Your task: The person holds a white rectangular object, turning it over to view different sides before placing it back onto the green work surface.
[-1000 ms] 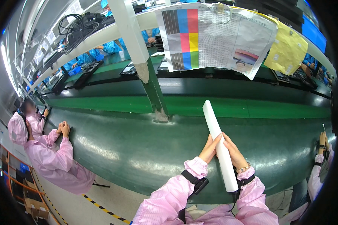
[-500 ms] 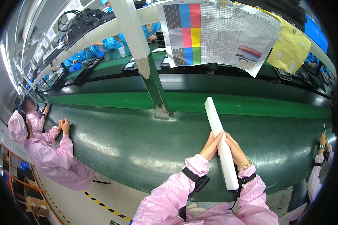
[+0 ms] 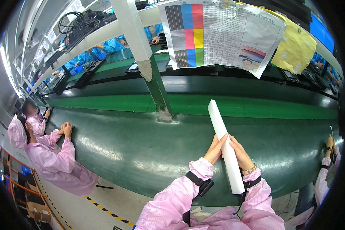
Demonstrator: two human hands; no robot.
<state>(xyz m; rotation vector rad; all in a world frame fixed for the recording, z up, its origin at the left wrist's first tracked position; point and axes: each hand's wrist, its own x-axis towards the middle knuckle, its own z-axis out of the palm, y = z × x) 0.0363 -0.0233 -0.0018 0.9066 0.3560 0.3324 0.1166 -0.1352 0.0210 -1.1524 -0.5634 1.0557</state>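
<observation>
We are clasping a long white bar (image 3: 232,172) over the green surface (image 3: 142,142), the left hand (image 3: 216,150) and right hand (image 3: 239,154) forming a grip clamped about its middle. For steadiness, we should be pressing evenly from both sides, never squeezing hard.

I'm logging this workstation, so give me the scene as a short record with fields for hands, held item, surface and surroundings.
Left hand: on left side of long white bar
Right hand: on its right side
Surface: dark green bench
Bar position: slanted, far end leftward; bench contact unclear
Hanging beyond: white printed sheet, yellow sheet
Far left: co-workers in pink
</observation>
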